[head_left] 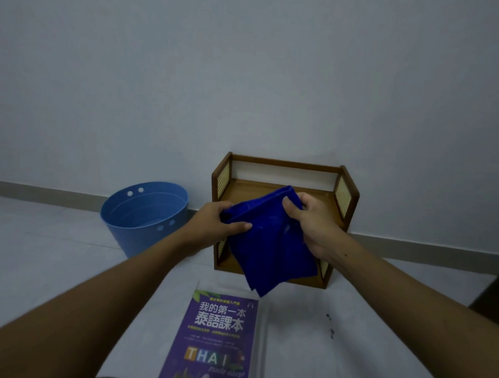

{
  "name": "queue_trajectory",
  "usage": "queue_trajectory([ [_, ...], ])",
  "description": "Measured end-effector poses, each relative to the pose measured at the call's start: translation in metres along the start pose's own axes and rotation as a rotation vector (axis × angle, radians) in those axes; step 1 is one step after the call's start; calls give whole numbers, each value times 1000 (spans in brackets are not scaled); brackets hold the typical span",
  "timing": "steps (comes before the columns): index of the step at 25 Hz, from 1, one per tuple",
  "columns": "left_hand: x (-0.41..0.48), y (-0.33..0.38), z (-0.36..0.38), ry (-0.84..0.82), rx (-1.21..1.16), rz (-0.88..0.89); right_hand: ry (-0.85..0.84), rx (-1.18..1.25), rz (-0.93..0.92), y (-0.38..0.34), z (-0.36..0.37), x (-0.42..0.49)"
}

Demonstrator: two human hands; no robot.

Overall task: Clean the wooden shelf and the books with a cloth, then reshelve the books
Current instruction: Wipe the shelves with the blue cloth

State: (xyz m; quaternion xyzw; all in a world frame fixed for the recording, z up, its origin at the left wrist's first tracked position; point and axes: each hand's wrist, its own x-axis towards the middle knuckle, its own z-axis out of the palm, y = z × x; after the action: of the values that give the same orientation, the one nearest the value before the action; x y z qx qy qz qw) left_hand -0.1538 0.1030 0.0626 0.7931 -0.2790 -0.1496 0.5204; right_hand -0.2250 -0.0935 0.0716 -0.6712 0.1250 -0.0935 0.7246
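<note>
the blue cloth [268, 247] hangs slack between both hands, its low corner dangling just above the purple book [220, 337] lying flat on the near floor, so if the cloth is wet it could drip on the cover. the left hand [215, 218] pinches the cloth's left edge under its thumb and the right hand [313, 221] is curled round the upper right corner, both arms stretched forward in front of the wooden shelf [284, 164], which stands against the far wall, right of the blue bucket [143, 212].
</note>
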Motion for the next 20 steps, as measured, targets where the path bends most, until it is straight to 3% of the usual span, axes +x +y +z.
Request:
queue_trajectory([
  [3,0,-3,-3,0,52,5,-2,21,14,0,1,0],
  [7,1,-6,-6,118,95,23,57,7,67,1,0,2],
  [13,3,-20,-14,143,353,78,-37,-273,220,6,0,1],
  [20,-6,-81,-32,-111,562,-42,-225,-657,272,64,29,-1],
])
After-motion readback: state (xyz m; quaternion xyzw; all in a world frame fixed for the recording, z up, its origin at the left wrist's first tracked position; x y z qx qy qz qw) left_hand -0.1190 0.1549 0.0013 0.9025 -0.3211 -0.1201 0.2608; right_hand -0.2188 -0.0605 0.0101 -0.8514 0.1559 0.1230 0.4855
